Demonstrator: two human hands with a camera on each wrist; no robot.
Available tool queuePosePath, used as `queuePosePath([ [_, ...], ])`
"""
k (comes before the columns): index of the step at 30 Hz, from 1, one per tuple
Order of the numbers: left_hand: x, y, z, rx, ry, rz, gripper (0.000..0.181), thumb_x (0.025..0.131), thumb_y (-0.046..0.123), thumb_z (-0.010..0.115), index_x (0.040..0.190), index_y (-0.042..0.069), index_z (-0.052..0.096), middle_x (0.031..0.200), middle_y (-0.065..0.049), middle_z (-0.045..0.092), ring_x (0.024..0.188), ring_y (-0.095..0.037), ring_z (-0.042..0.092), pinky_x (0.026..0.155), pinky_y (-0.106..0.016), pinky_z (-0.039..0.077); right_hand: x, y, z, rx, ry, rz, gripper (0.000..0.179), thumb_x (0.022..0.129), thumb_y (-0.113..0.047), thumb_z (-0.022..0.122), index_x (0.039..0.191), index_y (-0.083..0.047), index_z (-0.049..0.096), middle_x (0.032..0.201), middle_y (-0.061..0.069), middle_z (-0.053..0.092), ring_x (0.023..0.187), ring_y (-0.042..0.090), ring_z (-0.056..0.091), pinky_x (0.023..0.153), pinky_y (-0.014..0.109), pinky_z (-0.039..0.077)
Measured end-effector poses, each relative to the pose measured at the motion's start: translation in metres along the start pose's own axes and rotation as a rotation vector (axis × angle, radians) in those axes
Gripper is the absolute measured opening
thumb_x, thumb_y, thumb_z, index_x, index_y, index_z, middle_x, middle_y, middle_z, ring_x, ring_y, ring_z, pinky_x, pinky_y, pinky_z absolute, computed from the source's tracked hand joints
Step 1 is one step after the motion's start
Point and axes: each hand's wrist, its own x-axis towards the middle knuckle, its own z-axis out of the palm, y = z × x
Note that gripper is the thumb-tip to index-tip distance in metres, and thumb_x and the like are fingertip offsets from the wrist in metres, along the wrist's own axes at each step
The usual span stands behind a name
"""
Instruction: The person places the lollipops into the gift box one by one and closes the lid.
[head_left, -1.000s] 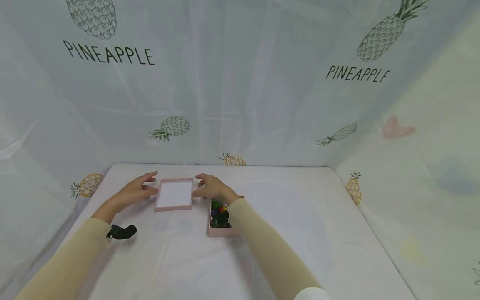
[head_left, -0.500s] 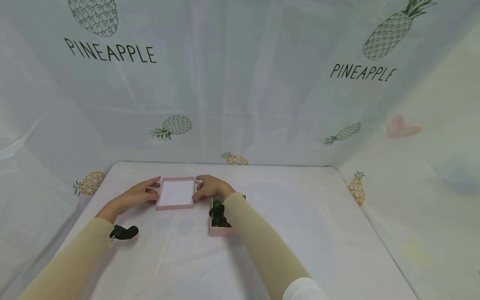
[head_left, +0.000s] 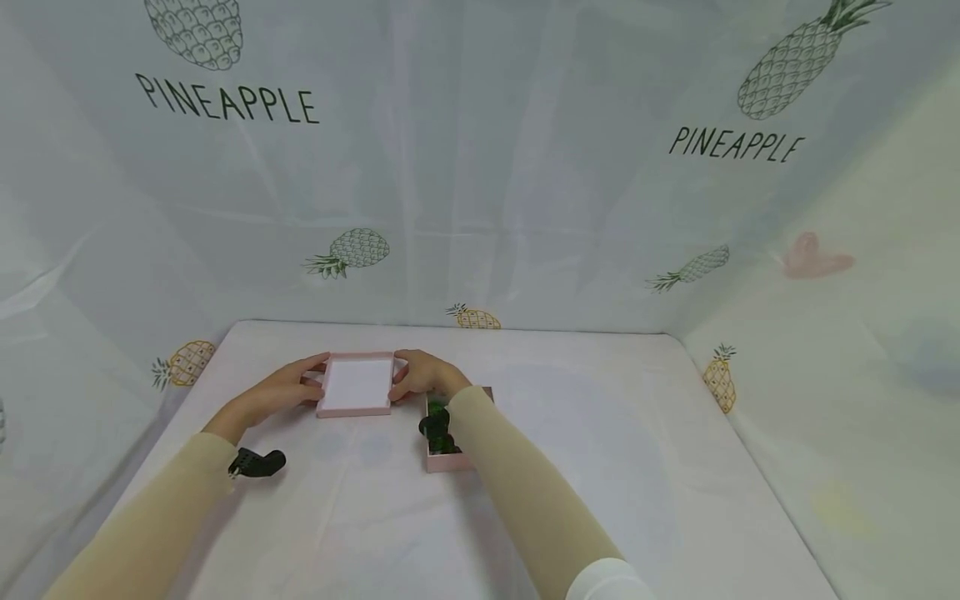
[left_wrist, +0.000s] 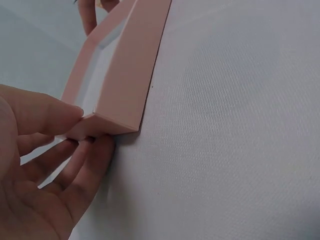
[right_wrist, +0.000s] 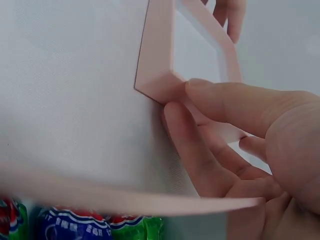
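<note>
A shallow pink box lid point(head_left: 358, 385) with a white inside lies on the white table, hollow side up. My left hand point(head_left: 281, 390) pinches its left wall; in the left wrist view the thumb is at the rim and the fingers point(left_wrist: 95, 160) are against the outer side. From the opposite side my right hand point(head_left: 426, 375) grips the right wall, thumb point(right_wrist: 225, 97) at the rim. Just right of the lid stands an open pink box point(head_left: 450, 463), partly hidden by my right forearm. It holds several shiny wrapped candies point(right_wrist: 75, 225) in blue, green and red.
Black wrist cameras sit at both wrists, the left one point(head_left: 258, 463) above the table and the right one point(head_left: 435, 423) over the open box. A white cloth wall point(head_left: 555, 208) printed with pineapples rises behind the table, with more cloth at both sides.
Both hands have come in from beside the lid and taken hold of its left and right walls. The lid looks still on the table; the head view has shifted slightly.
</note>
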Motion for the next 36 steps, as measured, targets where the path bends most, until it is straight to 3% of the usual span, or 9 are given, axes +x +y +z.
queuePosePath([
  [8,-0.003,0.011,0.0,0.047,0.076,0.058,0.085,0.103,0.016,0.066,0.17,0.003,0.015,0.166,-0.026,0.032,0.134,-0.041,0.054,0.105,-0.056,0.049,-0.008,-0.004,-0.004,0.028,0.053,-0.054,0.093,0.091,0.001,0.08,0.168,-0.009,0.03,0.125,0.017,0.066,0.094,0.019,0.066,0.093,0.035,0.054],
  [14,-0.005,0.034,-0.002,0.041,0.129,0.098,0.086,0.104,0.013,0.065,0.172,0.011,0.012,0.169,-0.023,0.03,0.139,-0.044,0.052,0.102,-0.057,0.053,-0.017,-0.007,-0.014,0.032,0.139,-0.115,0.092,0.094,-0.006,0.078,0.17,-0.015,0.027,0.134,0.019,0.064,0.097,0.022,0.073,0.094,0.036,0.056],
  [22,-0.007,0.071,-0.001,0.061,0.209,0.189,0.088,0.103,0.012,0.069,0.172,0.015,0.015,0.168,-0.02,0.034,0.136,-0.04,0.056,0.099,-0.052,0.056,-0.042,-0.014,-0.037,0.12,0.214,-0.19,0.084,0.102,-0.014,0.072,0.171,-0.016,0.023,0.135,0.021,0.059,0.096,0.031,0.077,0.088,0.038,0.062],
  [28,-0.008,0.106,0.013,0.043,0.259,0.25,0.091,0.101,0.007,0.07,0.173,0.018,0.015,0.168,-0.019,0.033,0.135,-0.04,0.057,0.097,-0.052,0.057,-0.073,-0.013,-0.055,0.081,0.298,-0.226,0.083,0.103,-0.018,0.07,0.171,-0.022,0.023,0.137,0.02,0.058,0.089,0.026,0.077,0.087,0.039,0.063],
  [36,-0.002,0.138,0.046,0.012,0.294,0.321,0.096,0.098,-0.002,0.07,0.173,0.016,0.012,0.167,-0.019,0.031,0.134,-0.039,0.057,0.098,-0.05,0.058,-0.119,-0.001,-0.069,0.059,0.385,-0.243,0.083,0.103,-0.023,0.07,0.171,-0.023,0.022,0.135,0.021,0.057,0.099,0.034,0.075,0.083,0.042,0.063],
])
